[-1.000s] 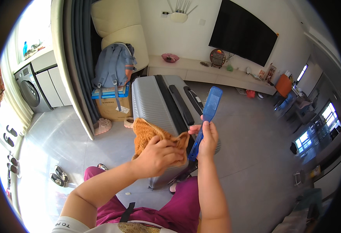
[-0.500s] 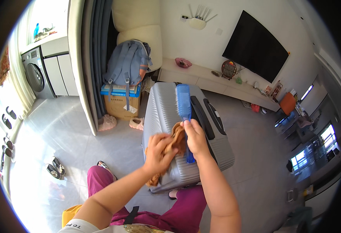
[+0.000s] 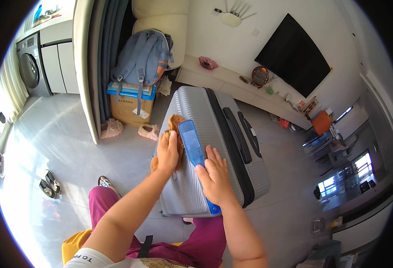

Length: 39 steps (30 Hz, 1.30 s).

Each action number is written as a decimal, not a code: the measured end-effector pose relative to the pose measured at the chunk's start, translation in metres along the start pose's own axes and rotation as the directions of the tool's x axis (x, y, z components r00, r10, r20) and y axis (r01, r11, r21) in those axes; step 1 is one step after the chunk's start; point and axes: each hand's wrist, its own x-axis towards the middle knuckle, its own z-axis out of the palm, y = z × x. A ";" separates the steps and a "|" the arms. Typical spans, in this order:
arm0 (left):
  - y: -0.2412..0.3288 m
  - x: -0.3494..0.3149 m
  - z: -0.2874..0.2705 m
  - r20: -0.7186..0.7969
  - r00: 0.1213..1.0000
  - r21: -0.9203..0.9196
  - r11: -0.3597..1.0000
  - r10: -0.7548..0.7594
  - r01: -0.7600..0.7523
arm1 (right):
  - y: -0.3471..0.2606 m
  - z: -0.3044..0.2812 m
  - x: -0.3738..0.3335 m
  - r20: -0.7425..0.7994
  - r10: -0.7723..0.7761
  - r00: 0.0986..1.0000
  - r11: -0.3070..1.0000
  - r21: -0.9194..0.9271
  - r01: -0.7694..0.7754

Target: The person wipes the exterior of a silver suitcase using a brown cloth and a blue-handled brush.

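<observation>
Cloth (image 3: 175,121), brown, lying over left edge of grey suitcase (image 3: 196,100); left hand (image 3: 167,151) grasping it, apparently steadying it beside bristles. Right hand (image 3: 214,176) gripping blue brush (image 3: 190,137) above suitcase top, bristles facing cloth, thumb bracing neck, probably for control. Suitcase seemingly serving as firm support. Printing showing on cardboard box (image 3: 122,111), lettering on white sleeve (image 3: 89,260); no brand being legible on brush.

the blue brush (image 3: 190,139) has swung leftward, its head now beside the brown cloth (image 3: 174,122).
</observation>
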 end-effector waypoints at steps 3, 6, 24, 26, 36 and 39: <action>-0.022 -0.050 -0.010 -0.023 0.980 0.340 0.923 0.199 -0.179 | -0.001 -0.001 -0.003 0.011 -0.005 1.000 0.998 -0.063 0.006; -0.054 -0.094 -0.057 0.062 0.987 0.382 0.917 -0.147 0.113 | 0.001 0.001 -0.001 0.027 -0.010 1.000 1.000 -0.008 0.011; -0.106 -0.036 -0.059 -0.110 0.860 0.362 0.785 -0.499 0.502 | -0.020 0.001 0.006 0.007 0.253 0.968 0.878 0.419 -0.232; -0.108 -0.035 -0.067 -0.032 0.898 0.299 0.853 -0.439 0.428 | -0.006 -0.006 0.004 0.071 0.217 0.973 0.922 0.313 -0.229; -0.090 0.024 -0.026 -0.006 0.987 0.393 0.907 -0.162 0.151 | -0.015 -0.004 0.016 0.107 0.308 0.945 0.887 0.328 -0.326; -0.142 -0.024 -0.057 0.118 0.860 0.486 0.784 -0.496 0.386 | -0.009 0.000 0.027 0.067 0.318 0.946 0.852 0.416 -0.316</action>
